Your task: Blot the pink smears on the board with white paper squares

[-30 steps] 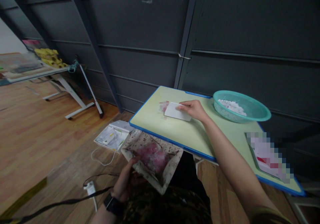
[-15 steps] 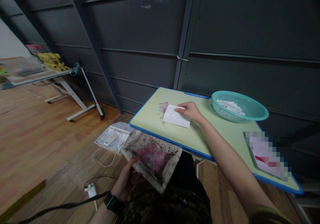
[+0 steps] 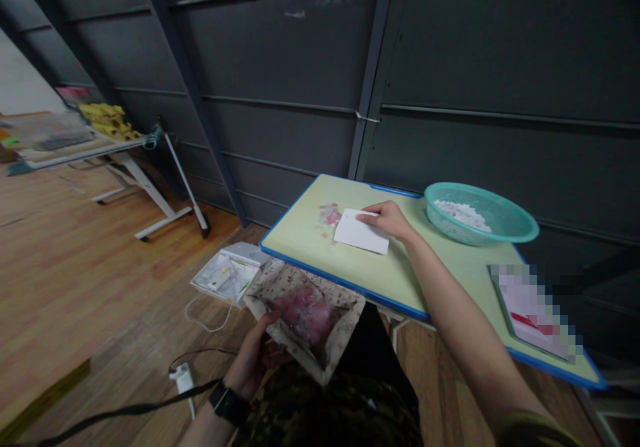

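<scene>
My right hand (image 3: 389, 220) grips a flat white scraper card (image 3: 361, 232) that lies on the pale green table (image 3: 390, 267), just right of a small patch of pink bits (image 3: 329, 215). Below the table's near edge, my left hand (image 3: 253, 360) holds a folded, spotted paper tray (image 3: 310, 317) with pink and white scraps piled inside. A dark watch sits on my left wrist.
A teal basket (image 3: 480, 214) with white pieces stands at the table's far right, and a blurred sheet (image 3: 535, 310) lies nearer. On the wooden floor lie a white box (image 3: 227, 274) and cables (image 3: 185, 377). Another white-legged table (image 3: 75, 144) stands far left. Dark wall panels rise behind.
My right hand has drawn the white card slightly to the right, uncovering more of the pink patch. The paper tray in my left hand has barely moved.
</scene>
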Demonstrator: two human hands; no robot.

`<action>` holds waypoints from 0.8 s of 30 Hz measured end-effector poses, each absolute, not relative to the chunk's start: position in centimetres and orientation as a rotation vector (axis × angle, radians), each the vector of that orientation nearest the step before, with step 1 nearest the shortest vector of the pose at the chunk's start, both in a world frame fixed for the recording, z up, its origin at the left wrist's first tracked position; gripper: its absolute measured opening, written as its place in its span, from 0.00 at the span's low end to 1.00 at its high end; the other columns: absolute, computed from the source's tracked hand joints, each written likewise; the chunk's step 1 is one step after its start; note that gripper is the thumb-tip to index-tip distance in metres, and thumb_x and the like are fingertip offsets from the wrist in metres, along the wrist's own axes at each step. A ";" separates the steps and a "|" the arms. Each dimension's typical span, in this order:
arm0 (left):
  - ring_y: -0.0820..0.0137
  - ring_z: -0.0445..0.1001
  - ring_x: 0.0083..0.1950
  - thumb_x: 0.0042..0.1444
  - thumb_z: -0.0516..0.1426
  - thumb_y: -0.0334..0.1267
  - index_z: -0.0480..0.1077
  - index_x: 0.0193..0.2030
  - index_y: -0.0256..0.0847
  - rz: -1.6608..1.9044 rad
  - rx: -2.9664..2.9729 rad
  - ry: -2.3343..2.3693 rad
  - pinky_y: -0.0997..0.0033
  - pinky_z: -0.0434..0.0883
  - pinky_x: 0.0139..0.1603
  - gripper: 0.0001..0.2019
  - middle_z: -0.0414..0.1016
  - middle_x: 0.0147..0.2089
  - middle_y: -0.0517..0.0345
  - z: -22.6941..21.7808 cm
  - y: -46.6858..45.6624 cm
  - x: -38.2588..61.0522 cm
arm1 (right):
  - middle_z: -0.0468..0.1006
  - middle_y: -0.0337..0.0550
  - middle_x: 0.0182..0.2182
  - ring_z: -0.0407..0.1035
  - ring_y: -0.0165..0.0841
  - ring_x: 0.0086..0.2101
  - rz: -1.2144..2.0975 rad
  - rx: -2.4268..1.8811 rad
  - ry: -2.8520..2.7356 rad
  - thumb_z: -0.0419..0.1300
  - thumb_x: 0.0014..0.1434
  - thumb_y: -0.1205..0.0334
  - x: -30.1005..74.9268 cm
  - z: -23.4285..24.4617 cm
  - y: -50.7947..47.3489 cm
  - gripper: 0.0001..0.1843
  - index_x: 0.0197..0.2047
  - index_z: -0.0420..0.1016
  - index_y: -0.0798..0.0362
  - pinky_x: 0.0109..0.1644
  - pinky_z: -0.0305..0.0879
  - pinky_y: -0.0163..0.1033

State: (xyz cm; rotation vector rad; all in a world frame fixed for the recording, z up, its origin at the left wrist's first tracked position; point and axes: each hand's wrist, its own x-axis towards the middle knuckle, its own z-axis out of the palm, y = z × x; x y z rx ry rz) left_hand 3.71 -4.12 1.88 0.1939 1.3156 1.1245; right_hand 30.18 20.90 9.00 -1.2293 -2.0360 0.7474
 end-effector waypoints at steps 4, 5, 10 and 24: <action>0.73 0.70 0.22 0.52 0.60 0.41 0.65 0.36 0.40 1.104 0.202 1.328 0.68 0.77 0.28 0.09 0.72 0.26 0.62 1.3 -4.1 3.6 | 0.80 0.45 0.27 0.66 0.32 0.24 0.752 -1.220 -1.986 0.61 0.49 0.46 29.4 8.6 20.8 0.24 0.36 0.83 0.60 0.24 0.56 0.34; 0.73 0.71 0.22 0.52 0.60 0.41 0.66 0.36 0.40 1.104 0.200 1.335 0.68 0.76 0.27 0.10 0.72 0.26 0.61 1.2 -4.1 3.6 | 0.81 0.46 0.29 0.68 0.33 0.25 0.752 -1.218 -1.951 0.61 0.49 0.46 29.2 8.5 20.8 0.25 0.38 0.83 0.60 0.25 0.57 0.34; 0.71 0.73 0.24 0.52 0.60 0.42 0.66 0.39 0.40 1.085 0.208 1.328 0.68 0.76 0.27 0.11 0.75 0.28 0.59 1.2 -4.1 3.5 | 0.82 0.48 0.38 0.72 0.38 0.32 0.694 -1.208 -1.859 0.61 0.51 0.48 28.0 7.4 20.9 0.24 0.43 0.82 0.58 0.31 0.64 0.37; 0.72 0.71 0.20 0.52 0.60 0.38 0.66 0.35 0.40 1.140 0.175 1.325 0.67 0.76 0.27 0.07 0.73 0.24 0.62 2.3 -4.1 3.3 | 0.78 0.47 0.23 0.64 0.30 0.22 0.830 -1.306 -1.915 0.63 0.44 0.49 29.5 8.5 20.8 0.23 0.31 0.81 0.63 0.23 0.54 0.34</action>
